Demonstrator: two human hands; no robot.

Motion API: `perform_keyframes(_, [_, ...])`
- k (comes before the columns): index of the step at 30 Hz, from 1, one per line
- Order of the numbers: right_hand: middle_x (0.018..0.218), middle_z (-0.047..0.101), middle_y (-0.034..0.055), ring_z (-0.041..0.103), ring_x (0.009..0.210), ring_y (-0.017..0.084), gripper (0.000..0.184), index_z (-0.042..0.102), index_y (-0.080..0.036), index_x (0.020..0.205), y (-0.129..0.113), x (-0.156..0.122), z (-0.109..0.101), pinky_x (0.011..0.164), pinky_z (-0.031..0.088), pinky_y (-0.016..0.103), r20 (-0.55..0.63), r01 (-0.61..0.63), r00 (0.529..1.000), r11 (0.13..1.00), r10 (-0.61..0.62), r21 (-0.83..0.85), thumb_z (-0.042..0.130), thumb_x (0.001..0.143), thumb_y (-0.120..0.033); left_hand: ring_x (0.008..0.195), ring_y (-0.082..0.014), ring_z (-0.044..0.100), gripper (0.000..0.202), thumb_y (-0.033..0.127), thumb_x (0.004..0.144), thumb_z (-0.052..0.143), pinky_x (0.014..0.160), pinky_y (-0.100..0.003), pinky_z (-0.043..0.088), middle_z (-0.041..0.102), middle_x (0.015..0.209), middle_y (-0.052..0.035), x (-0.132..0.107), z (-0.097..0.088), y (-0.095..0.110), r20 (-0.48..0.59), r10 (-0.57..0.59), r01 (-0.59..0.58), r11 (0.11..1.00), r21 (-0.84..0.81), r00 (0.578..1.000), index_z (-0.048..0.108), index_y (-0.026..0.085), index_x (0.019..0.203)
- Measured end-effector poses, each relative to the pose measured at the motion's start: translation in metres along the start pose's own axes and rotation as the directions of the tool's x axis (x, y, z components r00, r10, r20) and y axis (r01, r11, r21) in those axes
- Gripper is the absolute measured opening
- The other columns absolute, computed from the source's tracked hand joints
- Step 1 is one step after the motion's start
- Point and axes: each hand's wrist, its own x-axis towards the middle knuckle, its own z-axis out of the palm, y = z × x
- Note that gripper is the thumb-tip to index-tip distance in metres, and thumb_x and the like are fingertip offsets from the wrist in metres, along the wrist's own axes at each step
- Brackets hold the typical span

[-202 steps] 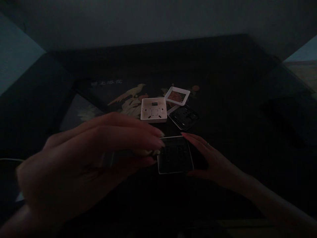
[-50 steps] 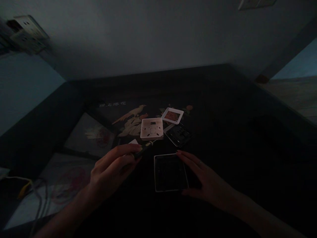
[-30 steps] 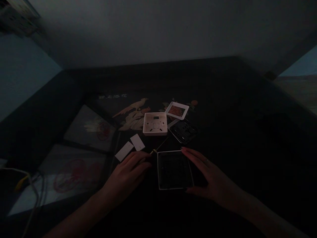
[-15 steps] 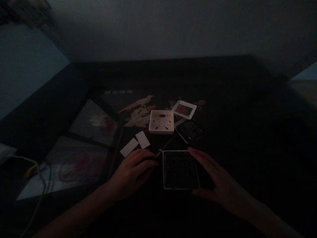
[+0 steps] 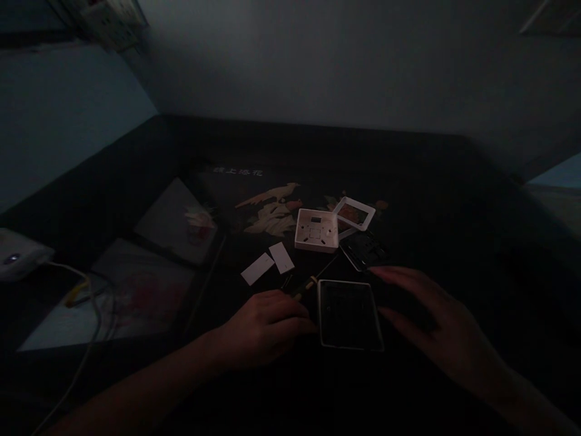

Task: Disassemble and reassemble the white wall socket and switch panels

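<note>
A square switch part with a white rim [image 5: 319,315] and a dark inside lies in front of me. My left hand [image 5: 272,324] is at its left edge, fingers bent and pressed together; whatever they grip is hidden. On the other side, my right hand [image 5: 436,315] has its thumb and fingers apart, with the thumb near the right rim. A screwdriver [image 5: 312,283] lies just beyond my left fingers. Behind are a white switch back box [image 5: 316,237], a white cover frame [image 5: 370,217] and a dark switch piece [image 5: 363,247]. Two white plates, one left [image 5: 258,269] and one right [image 5: 282,258], lie side by side.
The dark table [image 5: 436,181] has a bird-and-flower picture [image 5: 272,218] on it. A white device [image 5: 22,254] with a cable [image 5: 94,303] is at the left. A pale wall [image 5: 318,66] rises behind. The scene is very dim.
My right hand has come away from the top right corner of the square part and opened wider. The whole view has shifted, so things appear farther right. My left hand stays beside the part.
</note>
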Motion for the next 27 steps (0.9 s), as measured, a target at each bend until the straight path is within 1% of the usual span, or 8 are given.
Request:
perform_keyframes(5, [0.126,0.066,0.0115,0.06,0.12,0.022,0.038,0.055,-0.018,0.132,-0.033,0.078,0.01,0.103,0.051,0.041,0.119,0.277,0.954,0.961,-0.275,0.001,0.057,0.094,-0.016,0.076,-0.0172,0.067,0.022,0.017,0.102,0.041,0.066,-0.03,0.052,0.074,0.092,-0.0064,0.001,-0.003,0.004,0.05,0.091,-0.093,0.995,0.043,0.995,0.063,0.014,0.107])
perform_keyframes(7, [0.13,0.065,0.0134,0.058,0.124,0.025,0.04,0.058,-0.015,0.131,-0.041,0.111,0.026,0.104,0.049,0.043,0.288,0.353,0.901,0.934,-0.324,-0.053,0.063,0.091,-0.017,0.075,-0.0173,0.066,0.022,0.016,0.102,0.041,0.065,-0.03,0.052,0.074,0.093,-0.0063,0.002,-0.004,0.005,0.046,0.108,-0.111,0.992,0.064,0.993,0.063,0.014,0.107])
perform_keyframes(8, [0.135,0.062,0.0146,0.056,0.127,0.026,0.043,0.057,-0.014,0.133,-0.043,0.125,0.034,0.107,0.046,0.044,0.404,0.4,0.852,0.911,-0.332,-0.095,0.064,0.091,-0.019,0.075,-0.0175,0.067,0.022,0.015,0.102,0.041,0.065,-0.03,0.052,0.074,0.093,-0.0062,0.002,-0.004,0.004,0.045,0.114,-0.117,0.991,0.071,0.992,0.062,0.014,0.107])
perform_keyframes(11, [0.134,0.064,0.0141,0.058,0.124,0.026,0.047,0.06,-0.014,0.131,-0.046,0.156,0.056,0.112,0.038,0.045,0.523,0.462,0.779,0.881,-0.346,-0.104,0.072,0.086,-0.018,0.075,-0.0182,0.068,0.021,0.014,0.102,0.041,0.064,-0.03,0.052,0.074,0.091,-0.0061,0.001,-0.005,0.002,0.042,0.129,-0.133,0.986,0.102,0.991,0.062,0.014,0.106])
perform_keyframes(14, [0.133,0.065,0.0155,0.058,0.124,0.027,0.056,0.058,-0.013,0.133,-0.046,0.169,0.068,0.113,0.035,0.046,0.599,0.497,0.725,0.86,-0.339,-0.115,0.078,0.081,-0.02,0.073,-0.0183,0.068,0.021,0.014,0.102,0.041,0.063,-0.03,0.053,0.073,0.088,-0.0055,0.002,-0.005,0.001,0.058,0.132,-0.139,0.981,0.135,0.99,0.062,0.014,0.106])
perform_keyframes(17, [0.128,0.066,0.0167,0.06,0.118,0.03,0.057,0.058,-0.012,0.132,-0.045,0.174,0.075,0.104,0.042,0.045,0.647,0.51,0.696,0.849,-0.311,-0.141,0.078,0.08,-0.023,0.072,-0.0182,0.068,0.023,0.015,0.102,0.04,0.062,-0.03,0.054,0.072,0.086,-0.0053,0.002,-0.005,0.001,0.072,0.13,-0.139,0.98,0.142,0.989,0.062,0.014,0.105])
perform_keyframes(20, [0.124,0.066,0.0165,0.062,0.112,0.029,0.051,0.06,-0.012,0.127,-0.045,0.176,0.08,0.094,0.046,0.042,0.669,0.518,0.682,0.841,-0.295,-0.157,0.077,0.08,-0.02,0.071,-0.0178,0.067,0.025,0.015,0.102,0.039,0.062,-0.03,0.054,0.071,0.084,-0.0054,0.002,-0.005,0.002,0.086,0.128,-0.14,0.98,0.141,0.988,0.064,0.014,0.104])
perform_keyframes(27, [0.123,0.064,0.0177,0.06,0.112,0.029,0.051,0.06,-0.011,0.125,-0.05,0.185,0.086,0.089,0.047,0.04,0.689,0.506,0.673,0.846,-0.267,-0.167,0.078,0.077,-0.018,0.071,-0.019,0.068,0.025,0.015,0.102,0.04,0.061,-0.031,0.055,0.072,0.084,-0.0061,0.003,-0.005,0.002,0.091,0.136,-0.149,0.978,0.144,0.986,0.064,0.012,0.102])
